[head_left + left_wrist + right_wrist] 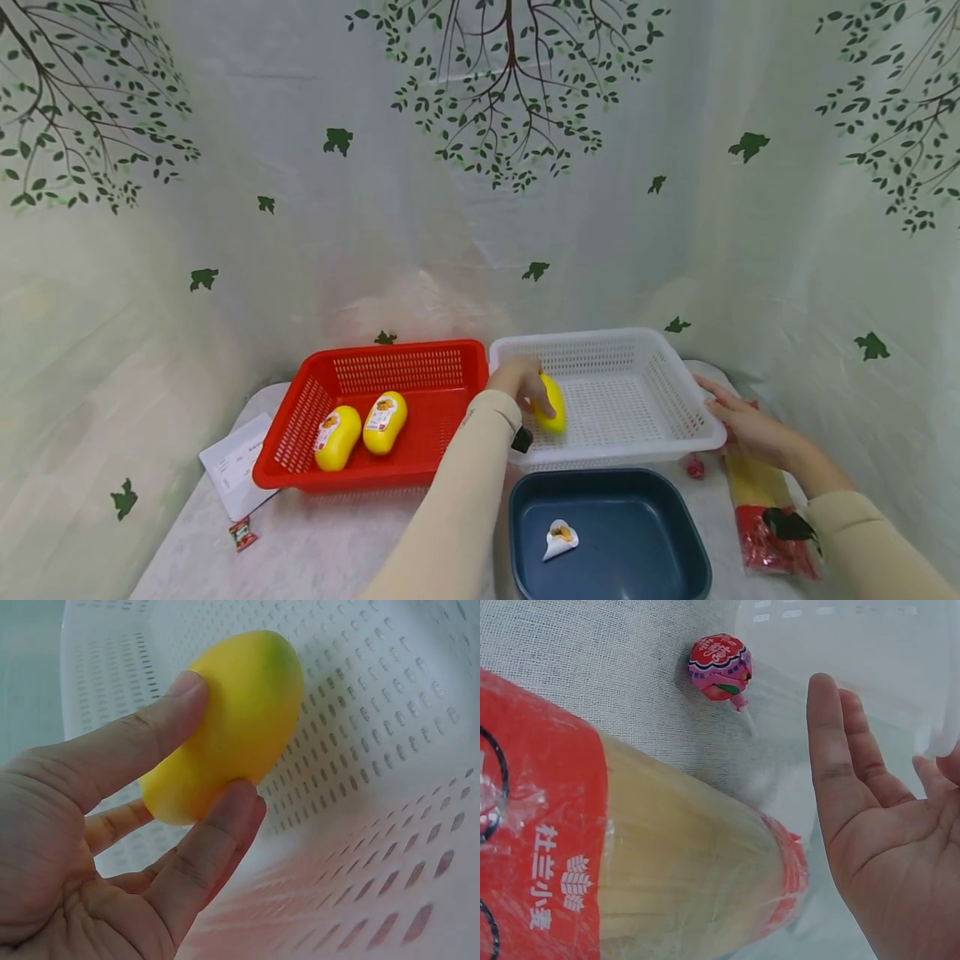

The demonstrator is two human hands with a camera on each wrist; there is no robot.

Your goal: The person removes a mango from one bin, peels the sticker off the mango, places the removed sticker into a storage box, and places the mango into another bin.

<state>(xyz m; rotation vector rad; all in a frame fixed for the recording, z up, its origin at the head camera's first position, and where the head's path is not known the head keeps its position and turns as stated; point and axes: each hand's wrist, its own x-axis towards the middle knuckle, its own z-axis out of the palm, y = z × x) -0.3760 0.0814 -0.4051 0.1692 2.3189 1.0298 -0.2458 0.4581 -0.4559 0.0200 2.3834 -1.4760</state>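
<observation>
Inside the left end of the white basket (626,392), my left hand (517,380) pinches a yellow mango (553,405) between thumb and fingers. The left wrist view shows this mango (240,712) tilted, with a greenish patch at its upper end and the slotted basket wall behind it. At the basket's right end, my right hand (752,429) touches the rim with its fingers extended. Close by that hand (900,855) lie a pink-and-red wrapped lollipop (718,666) and a clear-and-red pack of dried noodles (682,840).
Left of the white basket stands a red basket (465,375) with two labelled yellow mangoes (385,423). A dark blue tray (630,542) in front holds a small white cone-shaped piece (560,540). White paper (238,467) and a small red packet (242,534) lie at left.
</observation>
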